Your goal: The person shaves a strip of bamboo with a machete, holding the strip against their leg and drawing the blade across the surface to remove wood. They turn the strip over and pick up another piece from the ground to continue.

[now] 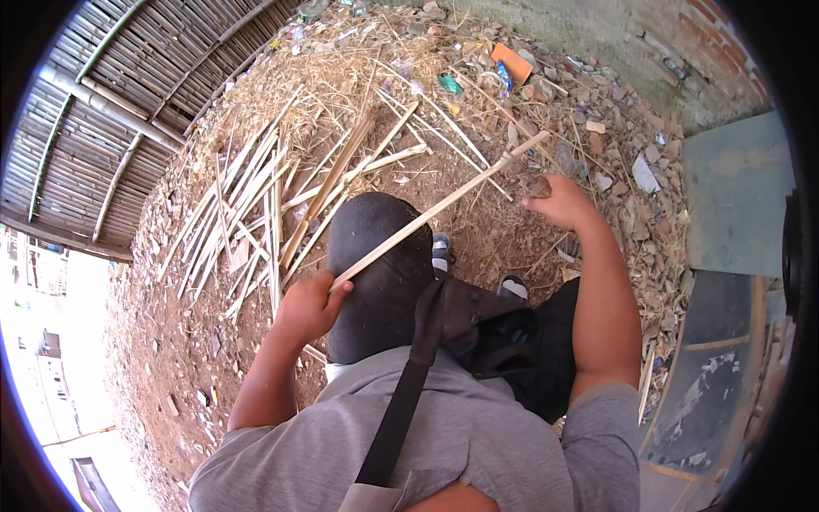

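Left hand (309,305): closed in a fist around the near end of a long, pale, thin split bamboo strip (435,210), over the left knee.
Strip: slants from near left up to far right, across the lap, far end above the dirt.
Right hand (559,203): curled around a small dark tool (537,185) at the strip's far part; kind of tool too hidden to tell.
Heap of pale bamboo slats (247,205): on the ground, far left, well apart.
Doing it well, as judged: keep the left grip firm and low, hold the strip steady against the knee, work the tool away from the body, fingers clear of the edge.
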The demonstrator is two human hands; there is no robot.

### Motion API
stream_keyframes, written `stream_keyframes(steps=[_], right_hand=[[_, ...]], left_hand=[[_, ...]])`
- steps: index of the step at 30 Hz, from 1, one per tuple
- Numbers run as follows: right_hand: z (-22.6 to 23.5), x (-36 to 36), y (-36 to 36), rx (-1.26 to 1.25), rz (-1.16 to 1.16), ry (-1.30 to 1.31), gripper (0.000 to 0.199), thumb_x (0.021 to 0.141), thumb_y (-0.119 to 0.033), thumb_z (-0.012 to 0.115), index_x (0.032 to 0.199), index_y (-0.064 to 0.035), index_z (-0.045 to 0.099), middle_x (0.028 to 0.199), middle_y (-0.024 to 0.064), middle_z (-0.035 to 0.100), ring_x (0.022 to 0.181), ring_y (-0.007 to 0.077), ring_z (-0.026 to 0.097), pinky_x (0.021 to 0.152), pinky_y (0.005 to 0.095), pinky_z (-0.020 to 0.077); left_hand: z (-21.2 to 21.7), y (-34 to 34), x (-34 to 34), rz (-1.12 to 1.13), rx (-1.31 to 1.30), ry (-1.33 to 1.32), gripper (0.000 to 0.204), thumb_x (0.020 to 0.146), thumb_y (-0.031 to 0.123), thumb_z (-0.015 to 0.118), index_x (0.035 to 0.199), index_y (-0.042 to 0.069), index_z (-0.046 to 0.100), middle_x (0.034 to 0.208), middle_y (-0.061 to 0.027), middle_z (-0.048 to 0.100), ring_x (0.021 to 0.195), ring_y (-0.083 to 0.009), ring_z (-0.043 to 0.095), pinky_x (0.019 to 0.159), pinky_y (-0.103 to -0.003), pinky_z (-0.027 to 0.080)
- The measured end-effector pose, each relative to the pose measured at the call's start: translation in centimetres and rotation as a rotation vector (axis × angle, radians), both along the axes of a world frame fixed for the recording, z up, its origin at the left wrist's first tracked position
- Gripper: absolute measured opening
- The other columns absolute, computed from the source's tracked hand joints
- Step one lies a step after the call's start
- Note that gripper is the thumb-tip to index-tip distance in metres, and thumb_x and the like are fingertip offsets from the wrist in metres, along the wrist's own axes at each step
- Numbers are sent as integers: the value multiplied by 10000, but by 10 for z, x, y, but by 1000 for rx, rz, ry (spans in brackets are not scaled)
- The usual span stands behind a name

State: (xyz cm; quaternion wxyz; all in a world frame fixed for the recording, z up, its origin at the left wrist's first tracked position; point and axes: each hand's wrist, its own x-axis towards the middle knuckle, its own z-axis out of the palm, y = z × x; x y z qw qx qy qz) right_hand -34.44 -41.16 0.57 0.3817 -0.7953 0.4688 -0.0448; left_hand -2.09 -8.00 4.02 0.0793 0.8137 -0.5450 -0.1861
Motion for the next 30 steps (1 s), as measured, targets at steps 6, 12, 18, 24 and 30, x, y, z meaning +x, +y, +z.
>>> stream_keyframes(steps=[6,12,18,24,30], right_hand=[[4,7,16,-87,47,57,511,820,-348,794,1187,-13,676,1039,207,725,1000,340,701,876,424,534],[15,37,37,-75,327,163,455,823,-344,784,1120,-13,687,1019,199,730,983,354,706,873,432,544],[-7,-2,-5,135,-87,-14,404,834,-301,784,1095,-10,683,1012,137,736,937,293,698,837,419,530],[7,9,20,-121,80,82,439,829,-329,788,1114,-14,677,1010,188,720,978,347,694,856,437,529],[2,21,24,-58,281,100,494,820,-352,794,1168,-21,681,1081,211,719,1029,343,699,881,434,534]], left_hand=[[-4,1,3,-22,10,-34,439,1026,432,544,904,12,574,812,-272,662,826,-503,636,744,-594,474],[-4,4,4,-2,17,-42,446,1025,440,547,899,13,573,812,-269,663,824,-502,637,742,-593,476],[0,-1,0,2,22,-34,461,1024,456,546,900,13,574,809,-269,663,828,-501,640,748,-592,479],[5,-1,-1,-8,51,-65,461,1025,454,544,904,10,578,810,-273,664,831,-500,642,749,-595,480],[0,1,2,-12,29,-54,461,1024,449,549,904,5,577,815,-279,663,826,-508,641,748,-597,480]])
